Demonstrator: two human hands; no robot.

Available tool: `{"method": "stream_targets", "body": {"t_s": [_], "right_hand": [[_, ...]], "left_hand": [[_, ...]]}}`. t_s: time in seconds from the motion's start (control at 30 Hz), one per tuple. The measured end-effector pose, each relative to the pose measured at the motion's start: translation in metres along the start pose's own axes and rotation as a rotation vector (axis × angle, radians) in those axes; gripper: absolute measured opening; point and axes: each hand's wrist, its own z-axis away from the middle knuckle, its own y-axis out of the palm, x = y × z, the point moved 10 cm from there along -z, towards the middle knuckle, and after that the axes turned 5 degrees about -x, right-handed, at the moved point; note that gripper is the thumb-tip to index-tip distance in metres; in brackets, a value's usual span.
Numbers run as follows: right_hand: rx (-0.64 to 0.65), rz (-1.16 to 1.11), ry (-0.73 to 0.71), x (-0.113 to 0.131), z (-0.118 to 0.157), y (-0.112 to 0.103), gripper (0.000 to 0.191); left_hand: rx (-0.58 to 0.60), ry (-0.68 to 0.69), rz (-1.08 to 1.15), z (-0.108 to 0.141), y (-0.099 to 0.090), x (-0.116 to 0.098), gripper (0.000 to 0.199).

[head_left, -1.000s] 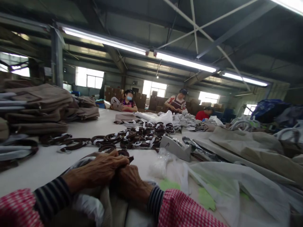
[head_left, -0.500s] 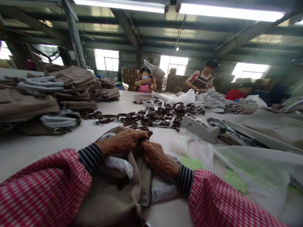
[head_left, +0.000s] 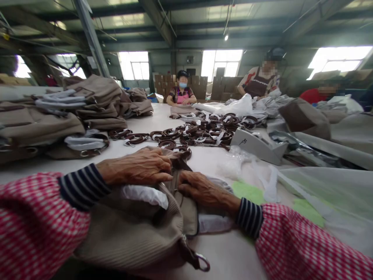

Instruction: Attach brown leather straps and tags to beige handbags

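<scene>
A beige fabric bag (head_left: 136, 229) lies in front of me on the white table (head_left: 43, 167), stuffed with white paper (head_left: 145, 194). My left hand (head_left: 140, 167) presses on its top edge, fingers curled at the zipper opening. My right hand (head_left: 201, 188) grips the same opening from the right, close to the left fingertips. A brown strap with a metal ring (head_left: 199, 262) hangs at the bag's near end.
Stacks of beige bags (head_left: 93, 101) stand at the left. A heap of brown straps (head_left: 201, 132) lies mid-table, with a grey tape dispenser (head_left: 258, 144) and clear plastic bags (head_left: 320, 194) to the right. Three other people (head_left: 182, 91) work at the far end.
The view tilted down and the bag came closer. My hands shifted along the bag's opening and now lie flatter on it, slightly apart.
</scene>
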Motion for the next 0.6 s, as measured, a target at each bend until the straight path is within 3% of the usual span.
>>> {"method": "stream_targets", "body": {"t_s": [0.13,0.27,0.37,0.5,0.6], "right_hand": [[0.090,-0.159,-0.026,0.001,0.001,-0.003,0.024],[0.021,-0.116,-0.017,0.002,0.005,-0.009,0.018],[-0.056,-0.038,-0.037,0.001,0.008,-0.008,0.018],[-0.164,0.067,-0.168,0.006,0.010,-0.006,0.014],[-0.164,0.061,-0.195,0.006,0.010,-0.002,0.011]], "left_hand": [[0.032,-0.043,0.123,0.014,0.006,-0.016,0.038],[0.004,-0.201,0.106,0.018,0.035,-0.004,0.039],[-0.034,-0.186,0.057,0.014,0.050,-0.003,0.041],[-0.067,-0.221,0.032,0.012,0.051,-0.004,0.041],[-0.083,-0.259,-0.075,0.014,0.046,-0.009,0.032]]}}
